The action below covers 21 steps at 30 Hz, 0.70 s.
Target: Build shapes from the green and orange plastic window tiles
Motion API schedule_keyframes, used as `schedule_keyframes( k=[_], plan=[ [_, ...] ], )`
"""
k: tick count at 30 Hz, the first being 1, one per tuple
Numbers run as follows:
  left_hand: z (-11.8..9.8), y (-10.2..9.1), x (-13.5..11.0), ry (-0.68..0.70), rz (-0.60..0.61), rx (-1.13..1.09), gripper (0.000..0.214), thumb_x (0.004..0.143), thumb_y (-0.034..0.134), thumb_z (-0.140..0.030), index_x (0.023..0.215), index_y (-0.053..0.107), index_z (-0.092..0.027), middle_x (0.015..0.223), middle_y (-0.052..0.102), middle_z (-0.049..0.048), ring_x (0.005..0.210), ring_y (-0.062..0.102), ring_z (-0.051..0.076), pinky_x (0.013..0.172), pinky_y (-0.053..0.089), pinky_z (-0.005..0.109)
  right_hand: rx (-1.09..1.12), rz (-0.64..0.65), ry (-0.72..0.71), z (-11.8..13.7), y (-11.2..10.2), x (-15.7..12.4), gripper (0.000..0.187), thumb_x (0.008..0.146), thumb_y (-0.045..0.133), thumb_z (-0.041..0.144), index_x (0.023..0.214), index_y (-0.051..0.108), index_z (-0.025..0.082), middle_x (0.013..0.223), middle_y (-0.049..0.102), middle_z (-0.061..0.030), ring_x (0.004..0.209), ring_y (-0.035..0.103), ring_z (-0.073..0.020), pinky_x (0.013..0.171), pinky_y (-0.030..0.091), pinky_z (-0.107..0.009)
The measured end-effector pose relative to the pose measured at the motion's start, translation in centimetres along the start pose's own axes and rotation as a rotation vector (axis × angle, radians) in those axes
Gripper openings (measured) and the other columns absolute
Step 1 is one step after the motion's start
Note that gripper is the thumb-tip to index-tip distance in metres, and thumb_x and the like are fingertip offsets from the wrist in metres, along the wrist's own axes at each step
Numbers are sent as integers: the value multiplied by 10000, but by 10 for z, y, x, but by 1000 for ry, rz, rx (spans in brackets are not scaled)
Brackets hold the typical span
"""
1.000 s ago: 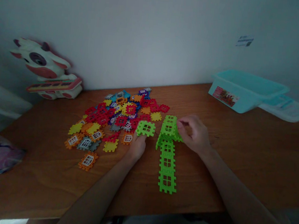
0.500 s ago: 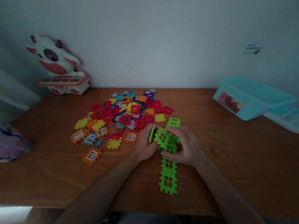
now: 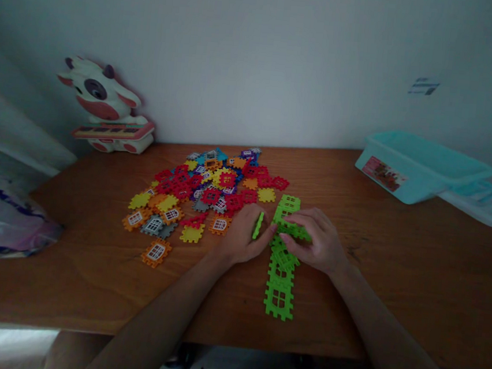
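A column of joined green window-shaped building tiles (image 3: 279, 299) lies flat on the wooden table, running away from me. Beside its left edge, my left hand (image 3: 243, 233) has a green tile (image 3: 258, 225) on edge between thumb and fingers. My right hand (image 3: 318, 241) is over the column, thumb and fingertips around another green tile (image 3: 299, 232) that is tilted and partly hidden by the fingers. One more green tile (image 3: 287, 261) sits askew on top of the column, just below my right thumb.
To the left spreads a heap of red, yellow, orange, grey and blue tiles (image 3: 210, 196). A cow-shaped toy keyboard (image 3: 114, 131) stands at the back left, a plastic bag (image 3: 3, 219) nearer. At the back right are a turquoise bin (image 3: 422, 166) and its pale lid (image 3: 483, 203).
The green tile in my right hand has turned from facing me to a flatter tilt and moved right, away from my left hand. The camera view has shifted slightly.
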State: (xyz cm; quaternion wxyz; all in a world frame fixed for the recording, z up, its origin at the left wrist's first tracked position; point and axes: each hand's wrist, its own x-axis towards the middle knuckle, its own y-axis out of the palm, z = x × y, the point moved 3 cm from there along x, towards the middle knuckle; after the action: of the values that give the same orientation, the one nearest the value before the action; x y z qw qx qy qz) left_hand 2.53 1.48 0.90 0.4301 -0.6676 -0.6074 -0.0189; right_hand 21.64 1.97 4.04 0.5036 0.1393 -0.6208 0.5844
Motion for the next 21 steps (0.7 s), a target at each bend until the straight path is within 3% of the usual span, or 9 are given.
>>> schedule_keyframes(
  k=[3, 5, 8, 10, 13, 16, 21],
  plan=[
    [-1, -2, 2, 59, 0, 63, 222, 940, 651, -383, 901, 498, -227, 914, 612, 56, 910, 572, 229, 822, 488, 373, -25, 67, -75, 18, -9, -3, 34, 908, 699, 230, 916, 666, 225, 823, 720, -37, 732, 672, -193, 693, 553, -337],
    [0, -1, 2, 59, 10, 68, 266, 913, 688, -395, 878, 482, -231, 970, 624, 72, 971, 577, 241, 864, 504, 387, -14, 167, -4, 37, -11, -12, 51, 916, 694, 258, 913, 676, 210, 852, 725, -54, 780, 679, -204, 736, 565, -350],
    [1, 2, 1, 57, 44, 83, 250, 894, 700, -350, 884, 478, -235, 1050, 636, 87, 1043, 585, 254, 916, 517, 408, -36, 337, 161, 67, -5, -36, 434, 862, 742, 496, 1133, 697, 159, 1147, 713, -172, 1036, 686, -313, 895, 581, -478],
    [3, 5, 0, 60, 61, 108, 219, 886, 689, -308, 917, 485, -236, 1075, 634, 89, 1052, 592, 257, 925, 524, 416, -85, 440, 208, 83, 0, -52, 660, 807, 764, 599, 1310, 663, 183, 1328, 635, -215, 1168, 638, -385, 943, 561, -578],
    [4, 8, -2, 69, 72, 143, 223, 865, 689, -279, 955, 489, -237, 1099, 625, 91, 1053, 600, 262, 929, 532, 421, -121, 514, 222, 92, 3, -69, 539, 874, 724, 540, 1317, 682, 236, 1450, 549, -216, 1296, 566, -416, 995, 530, -630],
    [5, 9, -3, 63, 73, 162, 231, 847, 686, -245, 967, 488, -234, 1092, 622, 96, 1040, 605, 268, 914, 542, 422, -128, 540, 260, 88, -3, -77, 365, 964, 640, 421, 1282, 701, 253, 1480, 536, -180, 1349, 540, -372, 1056, 511, -598],
    [6, 12, -4, 52, 69, 173, 246, 825, 662, -191, 983, 480, -239, 1079, 612, 90, 1031, 604, 264, 919, 545, 420, -141, 557, 229, 79, -27, -91, 339, 976, 622, 339, 1305, 673, 278, 1485, 561, -131, 1350, 555, -319, 1085, 512, -551]
  ],
)
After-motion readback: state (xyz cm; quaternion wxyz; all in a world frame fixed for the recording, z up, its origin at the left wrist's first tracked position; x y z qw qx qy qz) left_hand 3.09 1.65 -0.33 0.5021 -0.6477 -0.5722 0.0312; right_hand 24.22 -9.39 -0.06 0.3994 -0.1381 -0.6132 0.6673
